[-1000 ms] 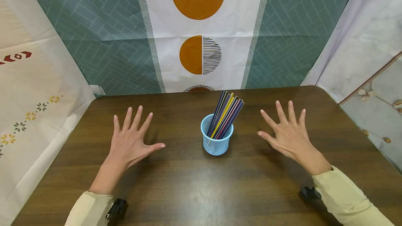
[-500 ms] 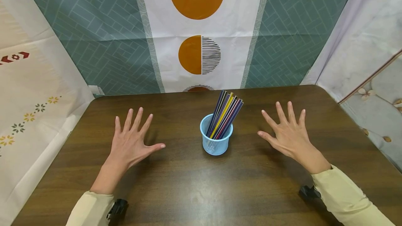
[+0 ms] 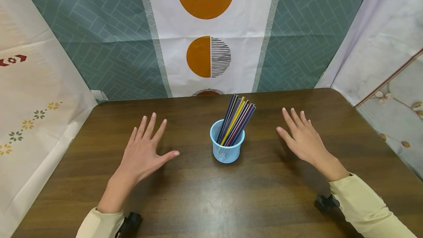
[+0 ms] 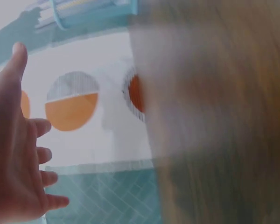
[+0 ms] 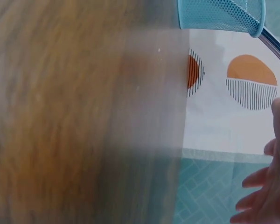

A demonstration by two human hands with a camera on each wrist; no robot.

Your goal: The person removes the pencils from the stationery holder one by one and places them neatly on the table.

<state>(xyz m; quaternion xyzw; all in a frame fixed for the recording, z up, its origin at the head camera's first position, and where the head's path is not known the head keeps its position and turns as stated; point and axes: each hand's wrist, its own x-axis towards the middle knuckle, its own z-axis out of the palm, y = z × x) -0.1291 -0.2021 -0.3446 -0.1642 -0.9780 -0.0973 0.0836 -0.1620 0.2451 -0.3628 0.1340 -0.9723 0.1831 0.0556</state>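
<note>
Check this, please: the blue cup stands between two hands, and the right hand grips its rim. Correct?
The right hand grips nothing: the head view shows it apart from the blue cup, which stands between it and the left hand.

Cup [image 3: 226,154] is light blue, mesh-patterned. Sticks [image 3: 236,120] show dark blue, black, purple and pink, one bright yellow. Table [image 3: 211,194] is dark brown, wood-grained. Backdrop [image 3: 205,28] is teal with pale brick-like lines; its white centre carries orange and black-striped circles. Left cloth [image 3: 39,91] is cream with yellow and green flowers and a red motif. Sleeves [image 3: 370,205] are pale yellow.
</note>
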